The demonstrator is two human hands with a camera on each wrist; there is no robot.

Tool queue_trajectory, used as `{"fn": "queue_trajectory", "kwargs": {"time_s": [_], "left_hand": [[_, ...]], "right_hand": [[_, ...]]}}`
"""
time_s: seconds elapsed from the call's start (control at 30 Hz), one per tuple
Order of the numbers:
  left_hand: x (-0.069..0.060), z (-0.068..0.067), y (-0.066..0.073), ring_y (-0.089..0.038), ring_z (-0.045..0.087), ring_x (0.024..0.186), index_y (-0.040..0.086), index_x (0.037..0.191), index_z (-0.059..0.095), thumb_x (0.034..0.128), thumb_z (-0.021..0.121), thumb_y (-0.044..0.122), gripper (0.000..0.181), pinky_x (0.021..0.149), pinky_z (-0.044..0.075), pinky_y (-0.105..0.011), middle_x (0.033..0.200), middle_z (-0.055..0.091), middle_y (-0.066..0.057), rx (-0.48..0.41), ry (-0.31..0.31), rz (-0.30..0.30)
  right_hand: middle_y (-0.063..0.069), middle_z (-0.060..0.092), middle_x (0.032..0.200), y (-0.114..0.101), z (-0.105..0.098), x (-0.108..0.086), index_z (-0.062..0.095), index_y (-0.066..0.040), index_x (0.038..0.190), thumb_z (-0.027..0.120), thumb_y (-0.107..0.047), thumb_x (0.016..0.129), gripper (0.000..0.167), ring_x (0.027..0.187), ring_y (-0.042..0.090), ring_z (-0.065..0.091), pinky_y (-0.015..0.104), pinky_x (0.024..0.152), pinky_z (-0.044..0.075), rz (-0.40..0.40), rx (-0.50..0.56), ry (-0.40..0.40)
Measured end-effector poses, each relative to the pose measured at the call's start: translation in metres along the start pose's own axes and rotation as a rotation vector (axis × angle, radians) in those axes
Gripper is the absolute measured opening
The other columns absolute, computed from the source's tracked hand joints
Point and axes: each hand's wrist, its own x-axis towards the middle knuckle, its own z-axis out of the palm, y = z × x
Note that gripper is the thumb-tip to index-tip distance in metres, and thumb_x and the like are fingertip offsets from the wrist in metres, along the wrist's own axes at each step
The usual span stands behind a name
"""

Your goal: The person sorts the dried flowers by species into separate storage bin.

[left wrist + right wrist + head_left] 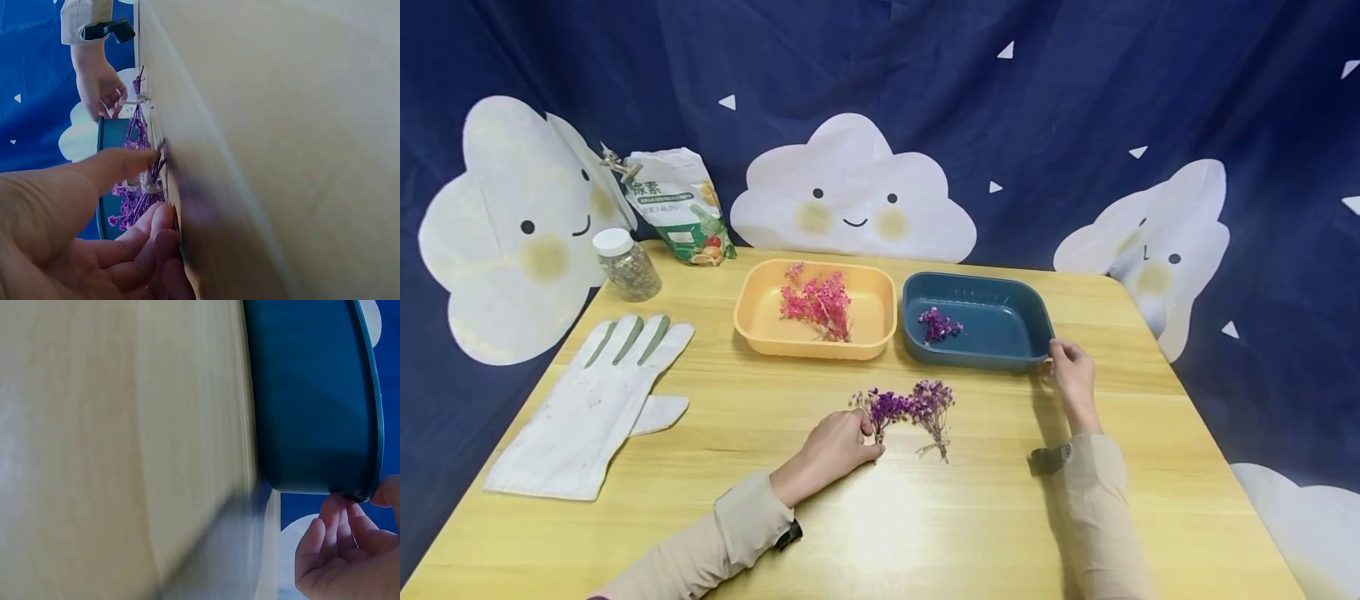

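On the table lies a small bunch of purple dried flowers [889, 406] tied at the stems. My left hand [831, 454] is at those stems, thumb on one side and fingers on the other; in the left wrist view a gap shows between thumb and fingertips. Just right of it lies a second tied purple bunch [932, 404]. My right hand [1073, 375] pinches the near right corner of a dark blue plastic basin [977, 358], thumb at the rim and fingers below it in the right wrist view. One purple bunch [938, 326] lies inside that basin.
A yellow basin [811, 350] with pink dried flowers [820, 300] stands left of the blue one. White gloves [580, 417] lie at the left. Behind them are a lidded jar [632, 271] and a clipped bag [681, 212]. A cloud-print curtain [880, 67] hangs behind the table.
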Motion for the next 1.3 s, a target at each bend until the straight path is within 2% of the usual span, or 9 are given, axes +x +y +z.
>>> {"fn": "queue_trajectory", "kwargs": {"time_s": [0.1, 0.23, 0.53, 0.73, 0.83, 1.0, 1.17, 1.3], "left_hand": [[0.002, 0.002, -0.003, -0.012, 0.049, 0.058, 0.008, 0.076, 0.061, 0.0777, 0.07, 0.015, 0.011, 0.057, 0.046, -0.029, 0.073, 0.061, -0.001, -0.003, 0.001, -0.022], [0.002, 0.003, -0.006, -0.011, 0.049, 0.056, 0.011, 0.071, 0.06, 0.0773, 0.067, 0.01, 0.01, 0.054, 0.045, -0.028, 0.068, 0.059, 0.002, -0.002, 0.02, -0.03], [-0.003, -0.005, -0.007, -0.011, 0.05, 0.052, 0.009, 0.072, 0.062, 0.0781, 0.065, 0.007, 0.007, 0.055, 0.047, -0.028, 0.066, 0.06, 0.001, -0.055, 0.047, -0.089], [0.0, -0.012, -0.01, -0.011, 0.053, 0.054, 0.007, 0.078, 0.063, 0.0798, 0.066, 0.009, 0.005, 0.056, 0.048, -0.027, 0.066, 0.06, 0.001, -0.086, 0.073, -0.111], [0.002, -0.016, -0.009, -0.01, 0.056, 0.058, 0.007, 0.08, 0.063, 0.0803, 0.067, 0.01, 0.005, 0.057, 0.05, -0.027, 0.068, 0.062, 0.001, -0.115, 0.108, -0.095], [0.009, -0.02, -0.003, -0.009, 0.057, 0.065, 0.008, 0.083, 0.065, 0.082, 0.067, 0.011, 0.004, 0.062, 0.051, -0.026, 0.072, 0.063, 0.002, -0.16, 0.158, -0.041], [0.016, -0.021, 0.005, -0.013, 0.057, 0.076, 0.008, 0.086, 0.066, 0.0817, 0.067, 0.011, 0.005, 0.072, 0.05, -0.031, 0.082, 0.063, 0.0, -0.176, 0.192, 0.018], [0.023, -0.023, 0.013, -0.011, 0.056, 0.068, 0.009, 0.086, 0.067, 0.0827, 0.068, 0.012, 0.005, 0.07, 0.05, -0.029, 0.081, 0.065, 0.0, -0.226, 0.189, 0.025]], "right_hand": [[0.011, 0.059, 0.104, 0.0, 0.0, 0.0, 0.054, 0.008, 0.125, 0.044, -0.024, 0.1, 0.042, 0.069, -0.001, 0.055, 0.015, 0.066, 0.047, -0.003, -0.002, -0.007], [0.007, 0.059, 0.101, 0.0, 0.0, 0.001, 0.054, 0.008, 0.125, 0.044, -0.024, 0.1, 0.042, 0.069, -0.001, 0.055, 0.015, 0.066, 0.047, 0.001, -0.002, -0.006], [0.0, 0.058, 0.091, 0.001, 0.001, 0.003, 0.054, 0.01, 0.123, 0.045, -0.019, 0.099, 0.039, 0.065, 0.0, 0.057, 0.015, 0.065, 0.049, 0.0, 0.069, -0.002], [0.005, 0.058, 0.097, 0.001, 0.0, 0.001, 0.052, 0.01, 0.126, 0.044, -0.021, 0.1, 0.041, 0.067, 0.0, 0.057, 0.015, 0.067, 0.049, 0.004, 0.055, -0.011], [0.006, 0.057, 0.099, 0.001, -0.001, 0.001, 0.052, 0.009, 0.126, 0.043, -0.022, 0.1, 0.041, 0.068, 0.0, 0.057, 0.015, 0.067, 0.05, 0.004, 0.044, -0.014], [0.001, 0.058, 0.093, 0.002, 0.0, 0.001, 0.053, 0.009, 0.125, 0.044, -0.021, 0.1, 0.04, 0.067, 0.0, 0.057, 0.015, 0.067, 0.049, 0.004, 0.059, -0.01], [0.0, 0.058, 0.094, 0.002, 0.0, 0.002, 0.053, 0.009, 0.125, 0.045, -0.021, 0.099, 0.04, 0.067, -0.001, 0.057, 0.014, 0.067, 0.049, 0.001, 0.054, -0.006], [-0.002, 0.058, 0.091, 0.002, -0.001, 0.002, 0.054, 0.008, 0.124, 0.045, -0.022, 0.1, 0.04, 0.067, -0.001, 0.057, 0.014, 0.067, 0.048, -0.001, 0.046, -0.003]]}}
